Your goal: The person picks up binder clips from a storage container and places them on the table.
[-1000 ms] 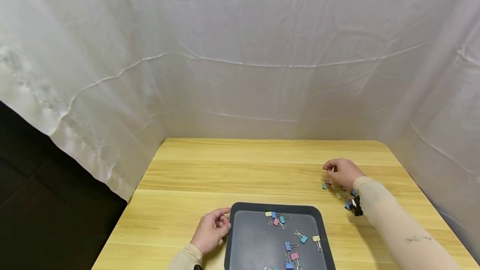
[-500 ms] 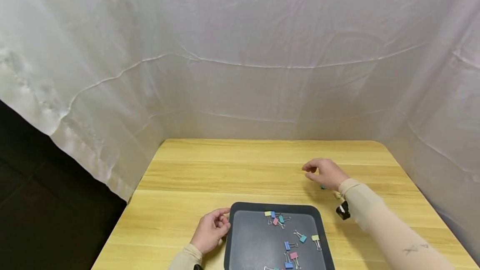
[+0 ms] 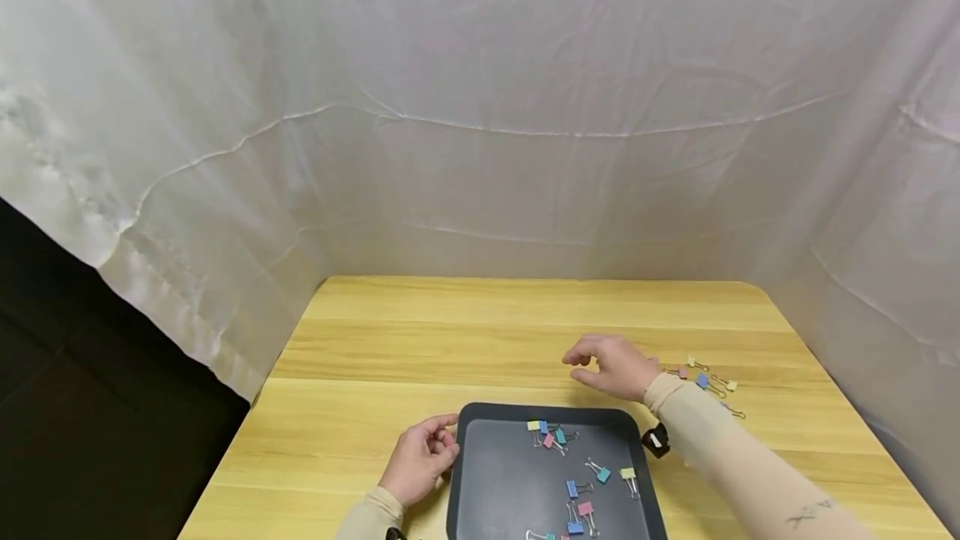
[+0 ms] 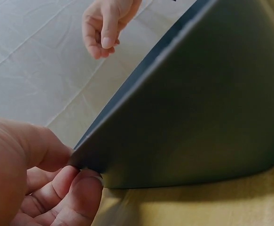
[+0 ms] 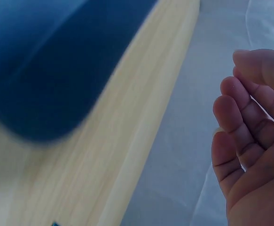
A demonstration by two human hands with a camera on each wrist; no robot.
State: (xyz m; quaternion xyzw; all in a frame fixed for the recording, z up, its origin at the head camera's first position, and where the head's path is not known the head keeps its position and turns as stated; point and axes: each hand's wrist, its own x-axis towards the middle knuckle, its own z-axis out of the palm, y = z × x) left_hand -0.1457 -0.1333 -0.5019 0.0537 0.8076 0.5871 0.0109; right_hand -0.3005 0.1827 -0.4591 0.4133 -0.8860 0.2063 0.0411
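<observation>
While the head view gives us only the back of the right hand (image 3: 615,367), just beyond the tray's far rim towards one o'clock, the right wrist view shows us its palm side, with the fingers loosely bent and holding nothing we can see. From the head we also make out a gap between its thumb and forefinger. At ten o'clock on the shallow, dark grey, round-cornered tray (image 3: 540,414), the left hand (image 3: 422,461) pinches the rim; the left wrist view lets us see its thumb and curled fingers meeting there, and the tray's smooth outer wall (image 4: 198,117). Only from the head do we see the small metal binder clips inside (image 3: 586,509), yellow, blue, pink and teal, one group near twelve o'clock and others towards three, and the loose pink, yellow and blue binder clips (image 3: 702,381) at two o'clock from the tray. Beneath everything we see a pale yellow wood-grain table (image 3: 450,340). Creased whitish fabric curtains (image 3: 480,182) hang beyond it at twelve, and a black surface (image 3: 90,382) shows at nine.
</observation>
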